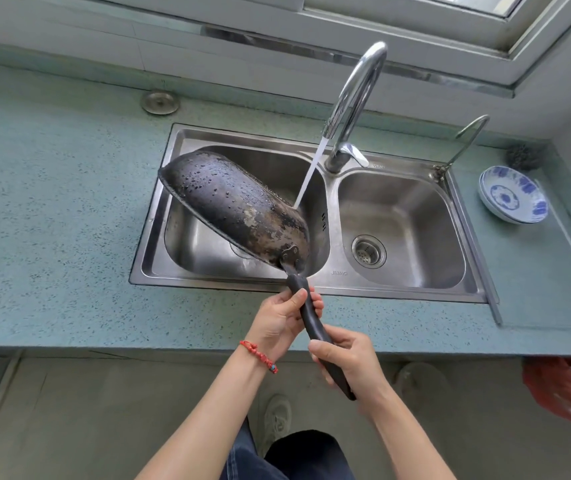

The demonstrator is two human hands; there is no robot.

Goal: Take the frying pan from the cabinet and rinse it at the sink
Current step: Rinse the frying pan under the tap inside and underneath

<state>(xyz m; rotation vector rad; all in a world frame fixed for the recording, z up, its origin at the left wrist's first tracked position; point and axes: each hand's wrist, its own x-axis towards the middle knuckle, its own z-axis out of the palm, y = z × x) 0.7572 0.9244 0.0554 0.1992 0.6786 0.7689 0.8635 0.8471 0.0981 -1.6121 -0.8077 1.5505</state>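
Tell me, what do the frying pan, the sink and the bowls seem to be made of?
Frying pan: probably dark iron or steel, matte, with worn pale patches and water drops. Sink: looks like brushed stainless steel, grey with soft reflections. Bowls: likely glazed ceramic, glossy white with a blue pattern.

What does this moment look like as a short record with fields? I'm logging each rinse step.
pan: frying pan tilted on edge over the left sink basin, blackened underside facing the camera, wet
water: stream runs from the faucet behind the pan's far side
left hand: left hand grips the handle near the pan
right hand: right hand grips the handle's end
right basin: right basin holds only a drain strainer
counter: blue-patterned bowls right of the sink
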